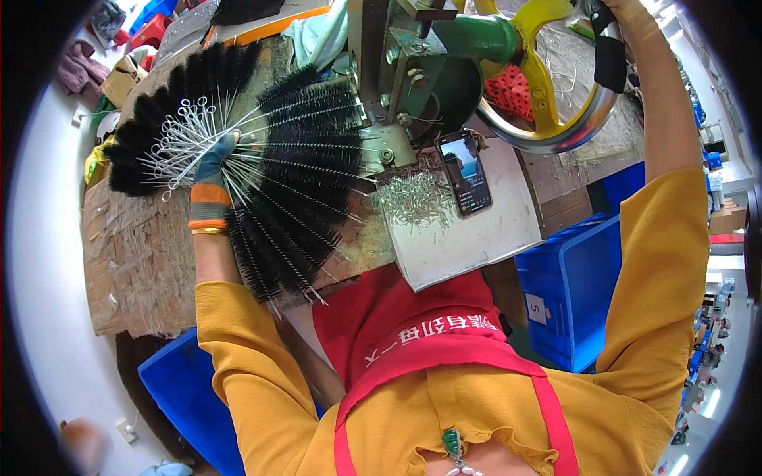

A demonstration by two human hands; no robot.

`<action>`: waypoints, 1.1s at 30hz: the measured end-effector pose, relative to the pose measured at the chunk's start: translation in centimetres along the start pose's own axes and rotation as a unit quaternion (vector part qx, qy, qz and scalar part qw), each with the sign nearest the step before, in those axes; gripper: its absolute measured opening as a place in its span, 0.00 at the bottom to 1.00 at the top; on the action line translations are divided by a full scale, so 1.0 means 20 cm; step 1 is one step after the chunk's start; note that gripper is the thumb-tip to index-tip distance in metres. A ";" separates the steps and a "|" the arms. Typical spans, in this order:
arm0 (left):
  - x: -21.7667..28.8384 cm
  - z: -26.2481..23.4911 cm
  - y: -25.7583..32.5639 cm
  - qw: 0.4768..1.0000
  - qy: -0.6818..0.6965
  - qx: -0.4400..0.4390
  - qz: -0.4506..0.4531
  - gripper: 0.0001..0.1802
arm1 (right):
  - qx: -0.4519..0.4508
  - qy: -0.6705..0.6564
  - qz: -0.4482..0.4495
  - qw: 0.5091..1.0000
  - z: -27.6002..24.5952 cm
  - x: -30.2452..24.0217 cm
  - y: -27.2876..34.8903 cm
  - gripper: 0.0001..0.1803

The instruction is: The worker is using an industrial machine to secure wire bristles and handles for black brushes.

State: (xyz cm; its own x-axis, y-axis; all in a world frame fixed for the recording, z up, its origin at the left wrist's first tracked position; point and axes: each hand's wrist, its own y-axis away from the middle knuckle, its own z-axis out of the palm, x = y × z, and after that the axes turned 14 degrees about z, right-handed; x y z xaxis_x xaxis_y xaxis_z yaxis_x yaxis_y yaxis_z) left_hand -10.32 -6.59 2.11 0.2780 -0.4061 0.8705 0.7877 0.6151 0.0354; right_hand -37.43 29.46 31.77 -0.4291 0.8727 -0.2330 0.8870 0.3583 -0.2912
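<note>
My left hand (213, 163), in a blue work glove with an orange and grey cuff, is closed around the twisted-wire stems of a bunch of brushes (305, 170). Their black bristles fan out to the right of the hand, reaching the machine's metal base. More black brushes (151, 131) lie beyond and left of it, with wire loop ends (186, 131) near the glove. My right hand (623, 6) is at the top edge, beside a handwheel (543, 95) with yellow spokes and a shiny rim. Its fingers are hidden. Black material (609, 59) wraps the rim there.
A green machine (476, 40) stands on the worn wooden bench (131, 262). Right of its base, small metal wire pieces (413, 198) and a phone (464, 174) lie on a white board (468, 246). Blue crates (583, 278) stand below the bench.
</note>
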 end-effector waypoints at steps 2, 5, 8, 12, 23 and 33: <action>0.00 0.00 0.00 1.000 -0.010 -0.003 0.010 0.15 | 0.010 -0.018 -0.004 1.000 -0.01 0.02 -0.01 0.26; 0.01 0.01 0.00 1.000 -0.015 0.013 -0.021 0.15 | 0.055 -0.055 0.013 0.997 0.01 0.05 0.05 0.26; 0.01 0.03 0.01 1.000 0.003 0.009 -0.011 0.13 | 0.170 -0.061 0.022 0.983 0.11 0.09 0.28 0.25; 0.02 0.03 0.00 1.000 0.001 -0.012 -0.001 0.13 | 0.330 -0.322 0.144 0.875 0.53 0.16 0.68 0.28; -0.04 -0.09 -0.01 0.998 0.038 -0.042 0.004 0.21 | 0.218 -0.130 0.027 0.967 0.33 0.40 0.37 0.21; -0.03 -0.06 -0.04 0.999 -0.027 -0.043 0.018 0.22 | 0.046 0.040 -0.044 0.997 -0.01 0.08 0.13 0.20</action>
State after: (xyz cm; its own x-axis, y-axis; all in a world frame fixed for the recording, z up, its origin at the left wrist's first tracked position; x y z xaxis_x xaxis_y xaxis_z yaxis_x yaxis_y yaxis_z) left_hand -10.54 -7.70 0.90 0.2799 -0.3466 0.8953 0.8224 0.5677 -0.0374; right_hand -35.77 31.94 30.74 -0.4866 0.8639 -0.1297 0.8257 0.4063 -0.3912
